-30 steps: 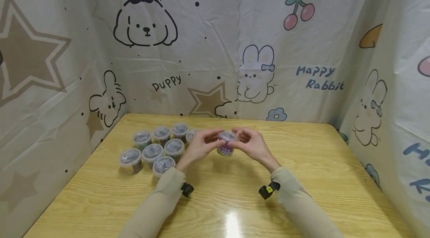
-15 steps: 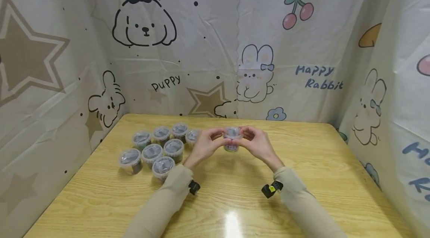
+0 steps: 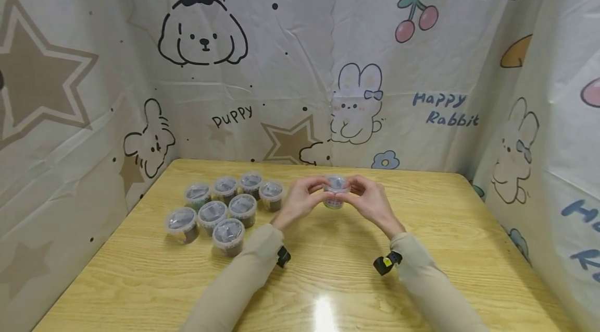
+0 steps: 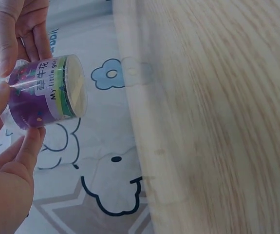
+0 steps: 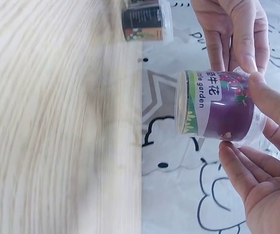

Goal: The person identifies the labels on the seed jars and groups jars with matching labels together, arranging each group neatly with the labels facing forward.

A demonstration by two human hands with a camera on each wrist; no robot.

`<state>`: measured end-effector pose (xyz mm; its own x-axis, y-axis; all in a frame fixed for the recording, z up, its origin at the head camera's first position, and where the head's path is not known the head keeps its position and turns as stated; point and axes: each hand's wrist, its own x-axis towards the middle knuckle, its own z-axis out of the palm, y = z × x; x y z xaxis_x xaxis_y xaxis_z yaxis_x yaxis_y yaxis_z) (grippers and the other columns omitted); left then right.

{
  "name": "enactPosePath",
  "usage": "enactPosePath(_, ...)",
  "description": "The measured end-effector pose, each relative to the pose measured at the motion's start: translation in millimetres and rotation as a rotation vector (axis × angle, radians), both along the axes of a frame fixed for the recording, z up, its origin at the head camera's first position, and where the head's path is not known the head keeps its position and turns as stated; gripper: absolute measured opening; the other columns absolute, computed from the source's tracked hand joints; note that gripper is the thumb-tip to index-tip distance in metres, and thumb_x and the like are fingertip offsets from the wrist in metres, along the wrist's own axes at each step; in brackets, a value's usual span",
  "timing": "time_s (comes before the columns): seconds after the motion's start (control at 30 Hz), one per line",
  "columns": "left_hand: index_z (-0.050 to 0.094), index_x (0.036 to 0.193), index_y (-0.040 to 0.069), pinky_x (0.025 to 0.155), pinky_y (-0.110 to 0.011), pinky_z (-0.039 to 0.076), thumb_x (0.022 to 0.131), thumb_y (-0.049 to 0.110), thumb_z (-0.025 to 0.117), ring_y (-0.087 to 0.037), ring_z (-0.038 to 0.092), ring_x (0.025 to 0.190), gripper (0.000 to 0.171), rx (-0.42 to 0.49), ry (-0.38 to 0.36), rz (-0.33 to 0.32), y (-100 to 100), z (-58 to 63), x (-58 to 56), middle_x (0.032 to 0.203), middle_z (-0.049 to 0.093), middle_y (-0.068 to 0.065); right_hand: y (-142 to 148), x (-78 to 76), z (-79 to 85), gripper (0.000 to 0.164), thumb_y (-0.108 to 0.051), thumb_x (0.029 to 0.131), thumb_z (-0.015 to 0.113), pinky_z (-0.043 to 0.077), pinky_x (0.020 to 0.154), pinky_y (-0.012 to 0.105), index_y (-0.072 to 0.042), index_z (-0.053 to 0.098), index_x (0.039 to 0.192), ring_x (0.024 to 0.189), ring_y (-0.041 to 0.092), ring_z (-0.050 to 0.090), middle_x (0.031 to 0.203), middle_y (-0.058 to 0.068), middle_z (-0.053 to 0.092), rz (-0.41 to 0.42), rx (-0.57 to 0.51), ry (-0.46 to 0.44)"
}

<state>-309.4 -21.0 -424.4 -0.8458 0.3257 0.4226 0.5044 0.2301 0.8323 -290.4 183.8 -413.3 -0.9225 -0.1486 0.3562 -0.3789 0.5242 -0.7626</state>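
A small clear plastic tub [image 3: 334, 204] with a see-through lid is held upright near the table's middle. Its purple and green label [image 5: 225, 109] carries flower pictures and the words "little garden"; the tub's pale bottom [image 4: 76, 87] shows in the left wrist view. From the left side, my left hand [image 3: 302, 198] pinches it between thumb and fingers near the lid. My right hand [image 3: 373, 203] grips the opposite side the same way, and the two thumbs meet at the front. Wrist views show the tub held off the wooden surface.
Several similar lidded tubs [image 3: 213, 214] stand grouped on the left of the wooden table [image 3: 422, 248]. The closest to my left hand is a dark-labelled tub [image 3: 271, 195]. A cartoon-printed cloth [image 3: 290, 82] hangs behind the table and along both sides.
Both hands have carried the tub to the right and slightly farther from me. It was tilted between the hands a second ago and now stands upright. The grouped tubs have not moved.
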Motion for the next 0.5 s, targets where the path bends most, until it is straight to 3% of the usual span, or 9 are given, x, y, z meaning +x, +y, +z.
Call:
enactPosePath(0.2, 0.072, 0.109, 0.004, 0.095, -0.03, 0.055, 0.087, 0.013, 0.075, -0.03, 0.063, 0.118, 0.024, -0.017, -0.025, -0.03, 14.5, -4.5, -7.9, 0.13, 0.063, -0.015, 15.9, -5.9, -4.5, 0.027, -0.027, 0.08, 0.082, 0.057, 0.093, 0.04, -0.011, 0.065, 0.092, 0.109, 0.03, 0.068, 0.112, 0.011, 0.069, -0.019, 0.044, 0.003)
enactPosePath(0.37, 0.073, 0.109, 0.003, 0.098, -0.035, 0.054, 0.085, 0.012, 0.076, -0.029, 0.059, 0.123, 0.026, -0.036, -0.018, -0.015, 28.7, -8.4, -14.2, 0.127, 0.065, -0.014, 27.5, -10.8, -8.6, 0.028, -0.026, 0.079, 0.083, 0.058, 0.09, 0.041, -0.01, 0.064, 0.09, 0.106, 0.03, 0.069, 0.113, 0.012, 0.07, -0.048, 0.074, 0.001)
enactPosePath(0.5, 0.074, 0.109, 0.004, 0.093, -0.028, 0.056, 0.085, 0.013, 0.077, -0.028, 0.061, 0.121, 0.026, -0.033, -0.013, 0.004, 41.2, -13.1, -17.4, 0.127, 0.065, -0.014, 36.6, -13.8, -10.7, 0.027, -0.025, 0.08, 0.083, 0.058, 0.09, 0.042, -0.009, 0.063, 0.09, 0.106, 0.031, 0.069, 0.113, 0.013, 0.07, -0.065, 0.087, -0.008)
